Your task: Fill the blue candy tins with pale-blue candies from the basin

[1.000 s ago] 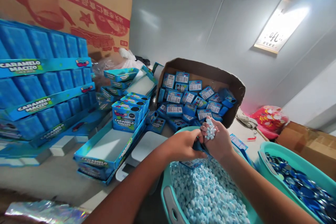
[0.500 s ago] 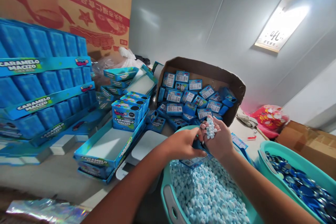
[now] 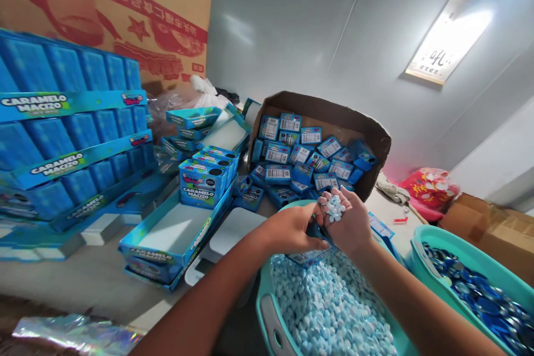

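My right hand [image 3: 350, 222] is cupped palm up, with a small heap of pale blue and white candies [image 3: 335, 208] lying in it. Close beside it, my left hand [image 3: 298, 227] grips a small blue box [image 3: 311, 256], its fingertips at the edge of the right palm. Most of the box is hidden by the hands. Both hands are over a turquoise tub [image 3: 263, 311] filled with the same loose candies [image 3: 334, 306].
Behind the hands, a tilted cardboard carton [image 3: 329, 104] holds several blue boxes. A part-filled display tray [image 3: 167, 233] stands left, near a white scale [image 3: 237, 231] and stacked full trays [image 3: 75, 105]. Another tub [image 3: 471, 247] at right holds shiny blue pieces.
The candies in my right palm have shifted slightly and lie a little flatter. Both hands stay almost in the same place.
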Available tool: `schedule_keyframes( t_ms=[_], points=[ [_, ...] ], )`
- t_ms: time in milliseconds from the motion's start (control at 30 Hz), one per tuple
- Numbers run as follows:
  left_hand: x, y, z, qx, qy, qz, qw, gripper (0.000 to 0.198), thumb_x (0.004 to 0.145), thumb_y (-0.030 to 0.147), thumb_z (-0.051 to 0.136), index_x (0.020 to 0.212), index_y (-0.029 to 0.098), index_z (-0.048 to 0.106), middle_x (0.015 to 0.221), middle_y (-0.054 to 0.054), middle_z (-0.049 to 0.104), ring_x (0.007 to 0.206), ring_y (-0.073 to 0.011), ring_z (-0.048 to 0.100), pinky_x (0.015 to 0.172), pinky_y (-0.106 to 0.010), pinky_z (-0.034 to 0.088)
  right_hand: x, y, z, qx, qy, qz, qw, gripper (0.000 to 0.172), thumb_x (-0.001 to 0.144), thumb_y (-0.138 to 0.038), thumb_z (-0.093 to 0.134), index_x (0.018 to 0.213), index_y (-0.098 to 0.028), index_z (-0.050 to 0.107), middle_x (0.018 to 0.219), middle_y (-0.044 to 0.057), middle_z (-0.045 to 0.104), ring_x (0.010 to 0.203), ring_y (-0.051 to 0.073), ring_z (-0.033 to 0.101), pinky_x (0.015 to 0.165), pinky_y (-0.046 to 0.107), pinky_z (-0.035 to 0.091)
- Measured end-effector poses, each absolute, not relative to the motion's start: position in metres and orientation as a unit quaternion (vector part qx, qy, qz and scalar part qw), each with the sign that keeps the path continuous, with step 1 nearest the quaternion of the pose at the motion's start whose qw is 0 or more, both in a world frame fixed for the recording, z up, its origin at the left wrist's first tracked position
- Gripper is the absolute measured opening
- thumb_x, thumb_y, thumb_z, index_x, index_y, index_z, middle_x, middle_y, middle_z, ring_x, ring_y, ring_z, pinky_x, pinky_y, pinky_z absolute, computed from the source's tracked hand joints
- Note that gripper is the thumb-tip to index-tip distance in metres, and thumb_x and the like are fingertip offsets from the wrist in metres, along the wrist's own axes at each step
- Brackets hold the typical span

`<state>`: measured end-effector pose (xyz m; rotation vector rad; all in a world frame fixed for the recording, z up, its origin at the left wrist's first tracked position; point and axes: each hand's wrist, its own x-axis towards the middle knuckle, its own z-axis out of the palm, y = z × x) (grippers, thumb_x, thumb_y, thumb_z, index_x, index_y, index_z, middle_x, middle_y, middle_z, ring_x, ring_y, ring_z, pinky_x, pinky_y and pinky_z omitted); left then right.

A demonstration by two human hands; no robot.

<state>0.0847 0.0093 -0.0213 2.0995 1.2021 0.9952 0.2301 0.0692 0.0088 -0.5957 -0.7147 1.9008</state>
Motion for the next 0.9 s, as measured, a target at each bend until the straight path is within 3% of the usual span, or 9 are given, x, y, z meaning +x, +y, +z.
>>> schedule_keyframes(
  t_ms=[400,600,900],
  points=[
    [0.086,0.009,-0.021,0.753,0.459,0.385,0.273,0.040,0.072,0.044,0.074,0.097,0.020,0.054,0.098,-0.003,0.065,0.087,-0.0197,0.059,0.073,-0.028,0.043,0.229,0.065,0.014,-0.278,-0.295,0.773,0.488,0.013,0.080,-0.026,0.056,0.071,-0.018,0.049,0.068,0.003,0.057,0.058,0.016,0.058,0.046,0.026,0.051],
    [0.086,0.008,-0.019,0.740,0.471,0.389,0.283,0.038,0.071,0.043,0.074,0.096,0.021,0.054,0.097,-0.003,0.065,0.089,-0.0212,0.060,0.073,-0.028,0.045,0.229,0.064,0.015,-0.273,-0.285,0.768,0.504,0.020,0.077,-0.028,0.064,0.067,-0.020,0.048,0.067,0.001,0.059,0.068,0.018,0.064,0.063,0.032,0.058],
    [0.088,0.009,-0.020,0.731,0.487,0.392,0.273,0.038,0.071,0.043,0.073,0.092,0.021,0.051,0.092,-0.002,0.064,0.082,-0.0190,0.059,0.071,-0.027,0.044,0.230,0.061,0.019,-0.291,-0.260,0.771,0.504,0.019,0.082,-0.028,0.058,0.067,-0.018,0.054,0.068,0.004,0.062,0.074,0.020,0.067,0.064,0.032,0.059]
  ],
)
